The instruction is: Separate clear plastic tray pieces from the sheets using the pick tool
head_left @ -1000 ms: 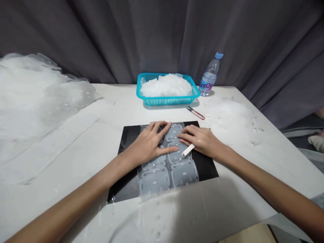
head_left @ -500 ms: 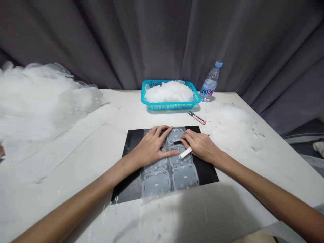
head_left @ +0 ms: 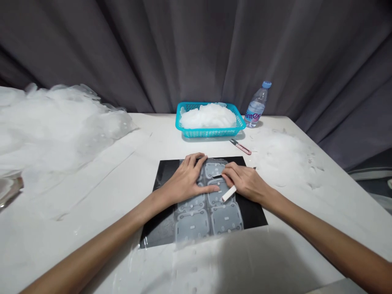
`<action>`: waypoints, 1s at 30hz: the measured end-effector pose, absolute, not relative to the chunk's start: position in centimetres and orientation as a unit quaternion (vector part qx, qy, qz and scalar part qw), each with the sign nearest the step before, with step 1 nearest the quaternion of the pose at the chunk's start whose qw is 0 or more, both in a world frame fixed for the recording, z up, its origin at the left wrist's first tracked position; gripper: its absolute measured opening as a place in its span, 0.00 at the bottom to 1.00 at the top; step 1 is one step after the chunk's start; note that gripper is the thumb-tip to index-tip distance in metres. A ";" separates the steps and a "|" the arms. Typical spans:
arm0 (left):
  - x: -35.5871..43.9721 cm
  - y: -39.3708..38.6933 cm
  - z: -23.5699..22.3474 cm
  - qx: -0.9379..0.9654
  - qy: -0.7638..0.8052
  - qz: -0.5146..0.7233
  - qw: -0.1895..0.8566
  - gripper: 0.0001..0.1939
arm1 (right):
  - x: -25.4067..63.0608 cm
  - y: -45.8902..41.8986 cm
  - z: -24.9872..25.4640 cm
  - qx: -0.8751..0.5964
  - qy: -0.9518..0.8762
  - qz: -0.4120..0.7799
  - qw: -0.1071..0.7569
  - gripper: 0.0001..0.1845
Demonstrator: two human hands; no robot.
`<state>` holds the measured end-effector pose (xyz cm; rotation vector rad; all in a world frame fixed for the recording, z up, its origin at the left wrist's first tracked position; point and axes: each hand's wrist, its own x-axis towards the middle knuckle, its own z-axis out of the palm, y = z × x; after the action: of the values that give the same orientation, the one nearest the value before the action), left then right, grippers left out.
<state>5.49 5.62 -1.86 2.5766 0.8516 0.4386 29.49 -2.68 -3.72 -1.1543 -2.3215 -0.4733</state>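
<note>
A translucent plastic sheet of moulded square cells [head_left: 211, 212] lies on a black mat [head_left: 162, 179] in the middle of the white table. My left hand [head_left: 186, 179] lies flat on the sheet with fingers spread, pressing it down. My right hand [head_left: 243, 181] is closed round a small knife with a white handle [head_left: 229, 193], its dark blade touching the sheet between two cells near the far end.
A turquoise basket [head_left: 211, 130] heaped with white plastic pieces stands at the back, a water bottle [head_left: 257, 107] to its right. Pink-handled snips [head_left: 241, 146] lie before the basket. Plastic scraps [head_left: 281, 151] pile at the right; a big heap of clear sheets [head_left: 55, 122] fills the left.
The view has tilted so everything sits slightly lower and to the right. My right hand has closed more tightly on the knife and drawn it a little toward my left hand.
</note>
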 end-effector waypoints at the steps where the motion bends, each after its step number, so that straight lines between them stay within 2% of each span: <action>1: 5.4 5.7 -1.7 0.918 0.301 0.164 0.198 0.53 | 29.5 -2.8 -3.7 -0.412 -0.855 -0.182 0.257 0.12; 4: 5.3 6.0 -0.8 0.910 0.305 0.169 0.224 0.45 | 29.6 -3.0 -3.6 -0.381 -0.858 -0.201 0.280 0.10; 7: 5.5 6.7 0.1 0.875 0.344 0.155 0.302 0.33 | 29.8 -3.4 -3.7 -0.357 -0.867 -0.188 0.291 0.11; 13: 6.2 8.1 1.7 0.805 0.347 0.079 0.474 0.28 | 29.9 -3.7 -3.9 -0.322 -0.884 -0.151 0.303 0.12; 17: 5.8 7.8 3.7 0.773 0.294 0.082 0.556 0.23 | 29.5 -2.9 -3.7 -0.435 -0.814 -0.087 0.375 0.10; 19: 5.5 7.7 4.5 0.790 0.260 0.094 0.547 0.19 | 29.5 -2.4 -3.5 -0.477 -0.788 0.012 0.389 0.13; 22: 5.2 7.9 4.8 0.815 0.243 0.102 0.517 0.17 | 29.5 -2.0 -3.2 -0.456 -0.790 0.131 0.389 0.10; 30: 5.6 7.8 3.6 0.848 0.248 0.105 0.456 0.23 | 29.2 -2.2 -2.8 -0.406 -0.774 0.228 0.429 0.10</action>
<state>5.55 7.82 3.64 2.0907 0.6108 0.2593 29.18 -2.16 -2.80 -1.0142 -1.9316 0.5699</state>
